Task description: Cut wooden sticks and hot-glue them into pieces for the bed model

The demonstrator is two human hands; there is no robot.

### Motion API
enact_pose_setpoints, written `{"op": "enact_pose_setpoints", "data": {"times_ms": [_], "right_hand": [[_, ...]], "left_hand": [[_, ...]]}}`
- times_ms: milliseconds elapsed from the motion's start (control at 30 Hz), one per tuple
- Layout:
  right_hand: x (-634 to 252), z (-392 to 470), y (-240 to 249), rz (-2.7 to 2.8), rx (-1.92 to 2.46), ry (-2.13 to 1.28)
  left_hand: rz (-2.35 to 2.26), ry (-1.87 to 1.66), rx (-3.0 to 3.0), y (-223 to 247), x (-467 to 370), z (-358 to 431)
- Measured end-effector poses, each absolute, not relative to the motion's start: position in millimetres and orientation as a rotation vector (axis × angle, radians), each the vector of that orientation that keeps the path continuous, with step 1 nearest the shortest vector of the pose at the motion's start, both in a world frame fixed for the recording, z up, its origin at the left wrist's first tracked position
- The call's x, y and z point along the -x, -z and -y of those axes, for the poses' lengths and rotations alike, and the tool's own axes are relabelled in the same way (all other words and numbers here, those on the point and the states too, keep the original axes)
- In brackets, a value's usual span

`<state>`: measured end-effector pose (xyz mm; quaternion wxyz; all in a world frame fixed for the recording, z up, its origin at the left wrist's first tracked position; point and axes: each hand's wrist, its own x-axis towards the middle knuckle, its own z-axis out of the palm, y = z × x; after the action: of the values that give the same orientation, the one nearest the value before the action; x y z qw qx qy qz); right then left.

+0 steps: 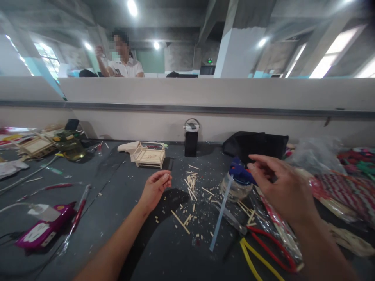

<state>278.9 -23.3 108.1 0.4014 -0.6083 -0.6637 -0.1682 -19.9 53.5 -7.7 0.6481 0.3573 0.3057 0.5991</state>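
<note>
From the head camera, the bare right hand (284, 189) is over the right half of the dark grey desk (117, 218), fingers loosely bent and thumb near the forefinger. Its fingertips are right beside a blue plastic glue gun (241, 172), whose rear end passes behind the hand; I cannot tell whether the two touch or whether the hand grips anything.

The glue gun lies across the top of a squat, clear glass jar (231, 191), toward the right of the desk and short of its far edge. Its body is deep blue, with a touch of red close to the thumb. A long, translucent pale-blue strip (219, 220) slants down from beside the gun toward the near edge.

The bare left hand (154, 189) is left of the jar, well apart from the gun. Its fingers are curled in and the thumb meets them; I cannot tell whether something tiny is pinched there.

Just beyond the left hand, toward the far edge, stands a small pale wooden frame (150, 157), rectangular and railed, with tiny chips inside. Between the hands lies a loose heap of thin pale wooden sticks (191, 182), with short cut bits scattered around it. Pliers with one red and one yellow handle (272, 246) lie nearer than the jar, their metal nose toward it.
</note>
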Motion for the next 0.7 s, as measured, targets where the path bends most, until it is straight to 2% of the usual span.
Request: {"op": "enact_pose_setpoints", "data": {"times_ms": [300, 500, 700], "right_hand": [[-315.8, 46.3, -65.3, 1.587, 1.715, 0.39], [-319.4, 44.7, -62.1, 1.609, 1.705, 0.516], [-308.4, 36.1, -69.5, 1.764, 1.6, 0.501]], "left_hand": [[-0.679, -1.344, -0.812, 12.9, 20.3, -54.7], [-0.669, -1.353, -0.819, 12.1, 20.5, -55.6], [-0.646, -1.329, -0.831, 12.2, 21.1, -54.6]]}}
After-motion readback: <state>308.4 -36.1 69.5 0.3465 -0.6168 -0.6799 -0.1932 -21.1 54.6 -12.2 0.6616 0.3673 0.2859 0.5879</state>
